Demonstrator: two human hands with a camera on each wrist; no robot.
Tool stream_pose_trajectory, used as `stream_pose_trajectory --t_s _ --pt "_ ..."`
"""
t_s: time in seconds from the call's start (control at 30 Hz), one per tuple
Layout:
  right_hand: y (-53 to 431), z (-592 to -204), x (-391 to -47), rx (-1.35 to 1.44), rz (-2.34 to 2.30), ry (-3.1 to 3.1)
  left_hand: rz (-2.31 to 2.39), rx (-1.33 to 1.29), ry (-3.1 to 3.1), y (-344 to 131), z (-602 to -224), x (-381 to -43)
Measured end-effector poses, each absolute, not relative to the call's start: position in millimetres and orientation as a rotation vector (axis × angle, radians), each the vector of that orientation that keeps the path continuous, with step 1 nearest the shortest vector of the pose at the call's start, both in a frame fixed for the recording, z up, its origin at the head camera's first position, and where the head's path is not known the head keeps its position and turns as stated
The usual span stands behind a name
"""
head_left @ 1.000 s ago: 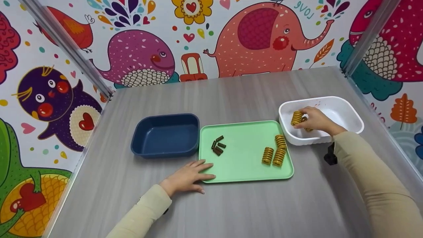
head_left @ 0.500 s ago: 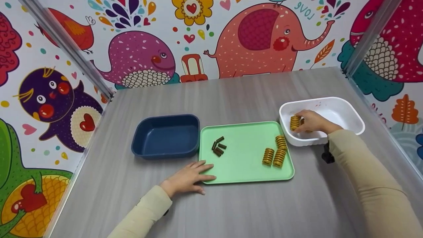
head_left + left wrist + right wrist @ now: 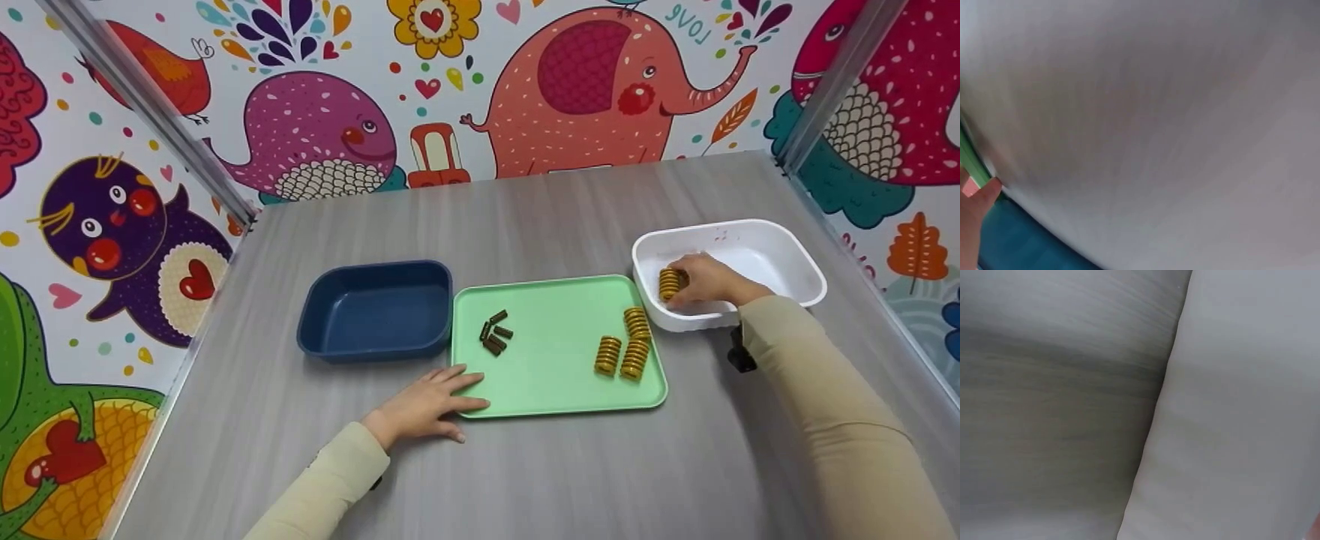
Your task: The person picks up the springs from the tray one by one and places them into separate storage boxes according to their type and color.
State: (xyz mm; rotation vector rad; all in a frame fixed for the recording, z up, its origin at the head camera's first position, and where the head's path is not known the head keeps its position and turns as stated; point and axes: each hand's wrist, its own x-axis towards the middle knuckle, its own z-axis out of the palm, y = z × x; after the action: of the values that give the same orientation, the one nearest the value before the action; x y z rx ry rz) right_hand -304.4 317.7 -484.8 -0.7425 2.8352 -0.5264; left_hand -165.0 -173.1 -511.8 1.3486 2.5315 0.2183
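Note:
My left hand (image 3: 424,405) lies with spread fingers across the front left corner of the green tray (image 3: 555,386). In the left wrist view its thumb (image 3: 985,194) shows beside the tray's green edge (image 3: 970,160). My right hand (image 3: 709,279) reaches into the white bin (image 3: 780,255) and pinches a gold ribbed cylinder (image 3: 668,285) between thumb and fingers, low in the bin's left end. Part of another gold piece is mostly hidden behind the fingers. Several small dark brown ribbed tubes (image 3: 495,334) lie on the tray's left; three gold ribbed cylinders (image 3: 609,355) lie at its right.
A dark blue bin (image 3: 375,315) stands against the tray's left side. The white bin's wall (image 3: 1230,416) fills the right wrist view's right half. All rest on a grey table (image 3: 480,232), with patterned walls behind and at both sides.
My right hand has lowered the gold ribbed cylinder a little deeper into the white bin, its forearm shifting slightly left. The left hand stays on the tray corner; the tray pieces have not moved.

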Motion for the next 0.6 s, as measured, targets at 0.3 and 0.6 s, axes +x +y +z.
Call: stream_pose_trajectory --t_s 0.3,0.6 --pt "320.1 -483.2 -301.0 -0.748 -0.509 2.83 0.227 1.388 2.538 -174.3 -512.7 -164.4" --pt "321.9 -478.5 -297.9 -0.727 -0.546 2.821 0.212 1.364 2.532 -173.4 -511.0 -164.9"
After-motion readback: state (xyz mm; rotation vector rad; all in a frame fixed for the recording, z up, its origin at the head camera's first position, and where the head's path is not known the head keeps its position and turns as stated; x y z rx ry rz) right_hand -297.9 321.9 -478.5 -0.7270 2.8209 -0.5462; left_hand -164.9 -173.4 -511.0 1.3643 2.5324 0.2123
